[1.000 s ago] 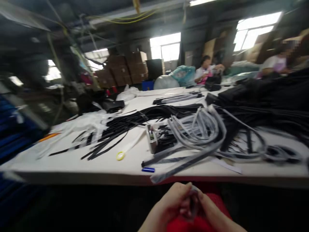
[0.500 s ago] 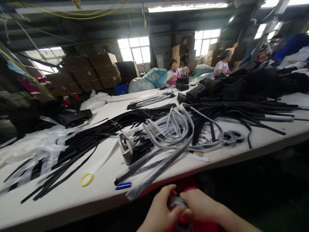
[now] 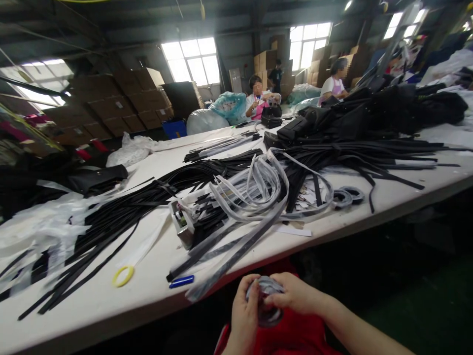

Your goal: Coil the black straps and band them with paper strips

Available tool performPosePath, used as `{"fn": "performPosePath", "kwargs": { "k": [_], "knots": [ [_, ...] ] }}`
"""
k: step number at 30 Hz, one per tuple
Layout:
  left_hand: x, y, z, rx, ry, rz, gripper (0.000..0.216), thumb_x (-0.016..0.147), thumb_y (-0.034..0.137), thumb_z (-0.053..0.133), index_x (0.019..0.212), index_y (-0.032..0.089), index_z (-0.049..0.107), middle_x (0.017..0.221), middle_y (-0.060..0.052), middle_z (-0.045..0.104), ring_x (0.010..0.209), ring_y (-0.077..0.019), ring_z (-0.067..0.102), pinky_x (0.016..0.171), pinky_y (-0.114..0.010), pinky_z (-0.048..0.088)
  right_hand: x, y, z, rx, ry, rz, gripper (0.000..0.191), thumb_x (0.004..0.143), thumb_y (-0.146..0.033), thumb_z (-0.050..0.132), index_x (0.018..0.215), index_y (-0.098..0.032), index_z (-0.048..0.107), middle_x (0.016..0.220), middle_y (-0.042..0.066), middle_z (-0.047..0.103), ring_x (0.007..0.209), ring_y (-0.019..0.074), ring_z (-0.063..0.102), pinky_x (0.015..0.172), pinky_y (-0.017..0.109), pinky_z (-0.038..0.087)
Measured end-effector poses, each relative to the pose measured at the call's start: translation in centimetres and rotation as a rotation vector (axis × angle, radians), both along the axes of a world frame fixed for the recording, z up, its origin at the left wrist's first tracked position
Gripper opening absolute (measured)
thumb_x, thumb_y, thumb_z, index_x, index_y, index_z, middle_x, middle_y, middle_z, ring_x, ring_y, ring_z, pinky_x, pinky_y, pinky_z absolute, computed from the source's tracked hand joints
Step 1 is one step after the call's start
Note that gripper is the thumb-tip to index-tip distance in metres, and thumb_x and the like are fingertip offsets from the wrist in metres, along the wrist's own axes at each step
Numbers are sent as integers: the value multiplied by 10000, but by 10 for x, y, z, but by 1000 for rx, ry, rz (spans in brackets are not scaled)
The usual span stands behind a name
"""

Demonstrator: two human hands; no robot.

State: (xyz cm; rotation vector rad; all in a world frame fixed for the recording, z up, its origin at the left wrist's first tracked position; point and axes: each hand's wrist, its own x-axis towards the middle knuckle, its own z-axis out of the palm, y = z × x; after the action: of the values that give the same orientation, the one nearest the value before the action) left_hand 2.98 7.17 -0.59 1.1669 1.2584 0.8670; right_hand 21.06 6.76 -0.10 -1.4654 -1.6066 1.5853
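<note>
Low in front of my red clothing, both hands hold a rolled coil of grey, translucent strip point(image 3: 271, 285). My left hand point(image 3: 244, 305) grips its left side, with the thumb laid over the front. On the right side, my right hand point(image 3: 297, 294) pinches the coil, fingers curled at its inner edge. Two similar grey coils point(image 3: 343, 197) lie near the table's front edge. A loose heap of pale translucent strips point(image 3: 258, 185) rests on the table beyond my hands, with longer strips trailing to the edge.
On the white table point(image 3: 148, 296) lie a blue lighter-like object point(image 3: 181, 281), a yellow ring point(image 3: 123, 276), a metal tape dispenser point(image 3: 181, 224) and bundles of black straps point(image 3: 121, 217). Black bags point(image 3: 354, 118) pile up behind. Two people sit across the table; another person stands farther back.
My hands have come up slightly and the coil between them shows more clearly. The camera view has tilted down and turned a little right. Objects on the table have not visibly moved.
</note>
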Motion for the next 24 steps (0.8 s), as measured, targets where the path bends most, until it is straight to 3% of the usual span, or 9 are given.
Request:
{"fn": "performPosePath", "kwargs": {
  "k": [3, 5, 8, 12, 15, 18, 21, 24],
  "knots": [
    [-2, -11, 2, 95, 190, -279, 307, 848, 483, 569, 826, 178, 592, 772, -21, 629, 722, -170, 562, 680, -264, 428, 3, -5, -6, -88, -50, 199, 265, 667, -407, 723, 745, -167, 642, 635, -38, 573, 563, 106, 468, 509, 195, 341],
    [-3, -21, -2, 114, 271, -379, 232, 849, 418, 572, 849, 187, 591, 770, -14, 633, 713, -166, 559, 681, -263, 415, 3, -9, -11, -101, -108, 303, 259, 643, -406, 736, 673, -171, 631, 577, -55, 508, 531, 93, 427, 487, 193, 314],
    [-1, -35, -13, 66, 192, -270, 268, 866, 450, 531, 912, 194, 596, 797, -13, 647, 715, -160, 573, 684, -255, 429, 2, -12, -19, -120, -93, 321, 307, 632, -449, 754, 719, -171, 656, 606, -55, 515, 555, 99, 449, 503, 192, 330],
    [0, -43, -21, -159, 15, -44, 466, 834, 629, 513, 913, 178, 599, 672, 22, 560, 479, -94, 422, 446, -211, 345, -1, -15, -25, -37, -73, 250, 369, 725, -498, 692, 847, -151, 659, 737, -7, 603, 662, 140, 526, 585, 214, 382],
    [1, -41, -26, -204, -93, 86, 509, 797, 661, 562, 913, 167, 591, 642, 36, 524, 470, -75, 404, 431, -188, 343, -7, -18, -31, 60, -139, 191, 347, 765, -467, 656, 884, -141, 643, 825, 44, 648, 731, 180, 558, 652, 251, 408],
    [1, -40, -33, -241, -173, 160, 516, 793, 665, 572, 937, 170, 577, 626, 49, 510, 458, -69, 398, 433, -184, 348, -13, -23, -39, 11, -77, 128, 351, 793, -479, 620, 873, -137, 636, 827, 63, 669, 733, 195, 579, 665, 269, 431],
    [-2, -39, -32, -214, -143, 152, 475, 829, 627, 548, 945, 169, 593, 684, 19, 578, 530, -97, 481, 519, -210, 421, -12, -25, -41, -89, 112, 94, 409, 809, -527, 596, 886, -129, 646, 847, 61, 683, 755, 201, 606, 683, 272, 458],
    [-7, -34, -22, -117, -48, -37, 385, 880, 526, 515, 942, 171, 651, 885, -44, 678, 801, -171, 609, 756, -262, 488, -6, -22, -37, -154, 159, 168, 426, 766, -537, 666, 899, -132, 666, 823, 22, 673, 739, 181, 605, 664, 246, 455]
  ]
}}
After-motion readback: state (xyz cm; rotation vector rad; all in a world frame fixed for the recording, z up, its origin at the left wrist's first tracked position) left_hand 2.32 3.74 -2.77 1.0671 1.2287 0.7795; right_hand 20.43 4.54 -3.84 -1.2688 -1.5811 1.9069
